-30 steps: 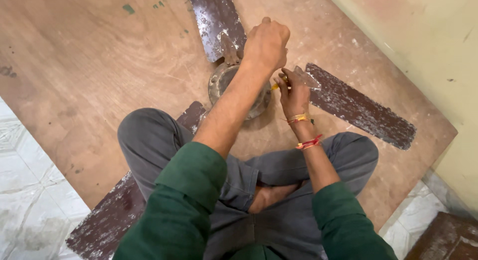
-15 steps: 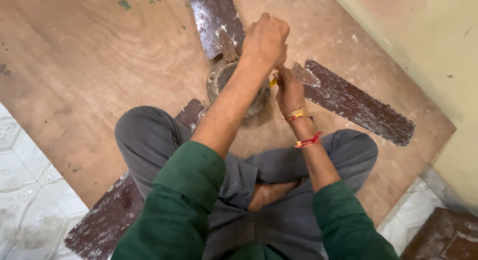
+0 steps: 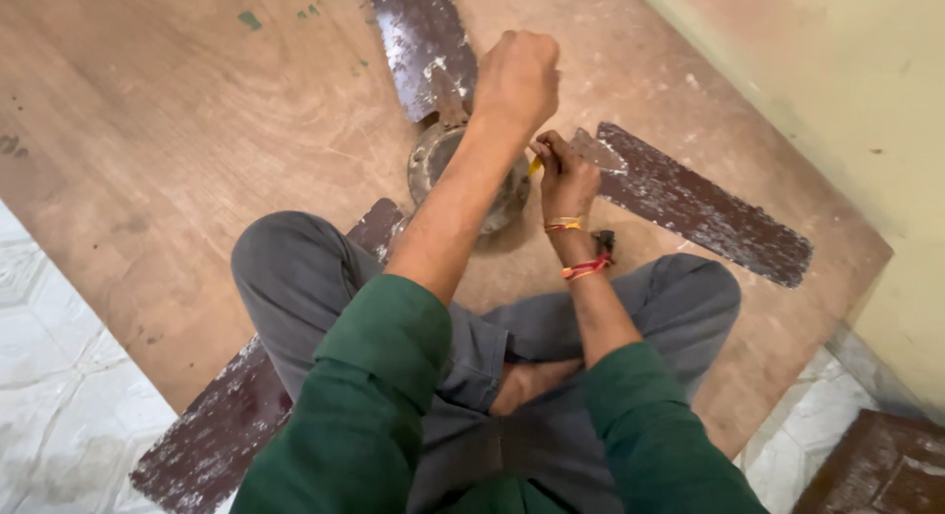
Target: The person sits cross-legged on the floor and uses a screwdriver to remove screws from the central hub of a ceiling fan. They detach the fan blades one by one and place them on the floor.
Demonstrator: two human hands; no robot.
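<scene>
A worn ceiling fan lies on a plywood board (image 3: 197, 160), its round metal hub (image 3: 433, 160) in front of my crossed legs. My left hand (image 3: 517, 76) is a closed fist held just above the hub, and whatever may be in it is hidden. My right hand (image 3: 566, 174), with bangles and a red thread at the wrist, sits at the hub's right edge, fingers pinched on a small yellow tool (image 3: 535, 165). Brown flaking blades reach out to the far side (image 3: 423, 41), to the right (image 3: 699, 204) and to the near left (image 3: 217, 425).
The board rests on pale patterned floor tiles (image 3: 59, 396). A cream wall (image 3: 837, 91) runs along the right side. A dark brown object (image 3: 876, 470) sits at the bottom right corner. A small dark item (image 3: 604, 241) lies by my right wrist.
My right hand has curled tighter and drawn in under my left fist at the hub. The left fist has stayed above the hub.
</scene>
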